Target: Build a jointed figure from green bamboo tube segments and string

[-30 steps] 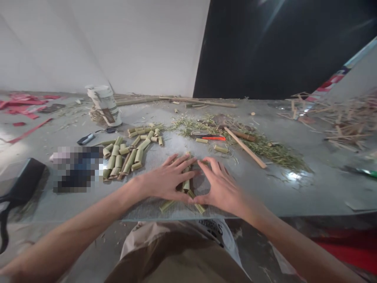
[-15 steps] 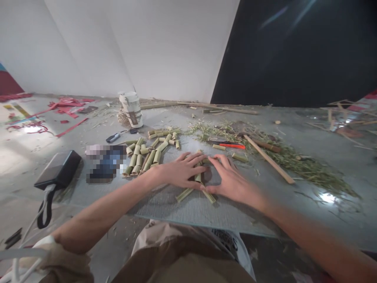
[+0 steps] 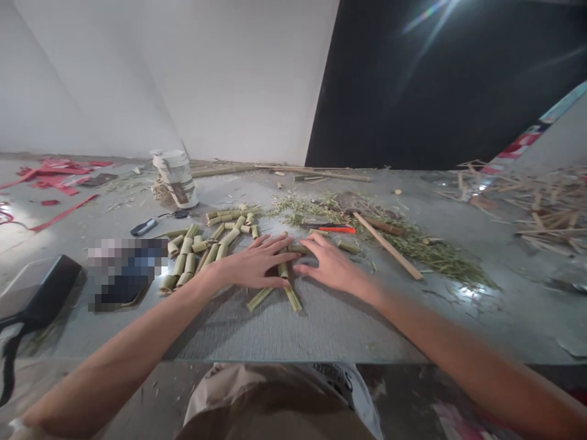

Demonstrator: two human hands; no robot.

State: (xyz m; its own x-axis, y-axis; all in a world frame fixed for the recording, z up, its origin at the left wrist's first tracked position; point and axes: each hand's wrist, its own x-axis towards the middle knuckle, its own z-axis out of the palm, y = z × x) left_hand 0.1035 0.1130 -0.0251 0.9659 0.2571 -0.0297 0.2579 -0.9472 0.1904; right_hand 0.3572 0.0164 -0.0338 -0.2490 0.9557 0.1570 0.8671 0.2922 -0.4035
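My left hand (image 3: 254,264) lies flat with fingers spread over a small bunch of green bamboo pieces (image 3: 288,292) on the grey board (image 3: 321,324). My right hand (image 3: 328,264) rests just to the right of it, fingers stretched out, its thumb touching the same bunch. Two split pieces stick out below the hands toward me. A larger pile of short cut bamboo sections (image 3: 206,244) lies to the left of my left hand.
An orange-handled knife (image 3: 337,230) and a wooden stick (image 3: 387,245) lie among green shavings (image 3: 413,241) behind my right hand. A taped white container (image 3: 177,178), a small black tool (image 3: 143,227), a black box (image 3: 36,292) and red scraps (image 3: 59,174) sit left. Thin sticks (image 3: 541,208) pile at right.
The head camera swung left and back. Both hands stayed on the bamboo bunch; the gap between them has narrowed and the right hand sits a little farther from me.
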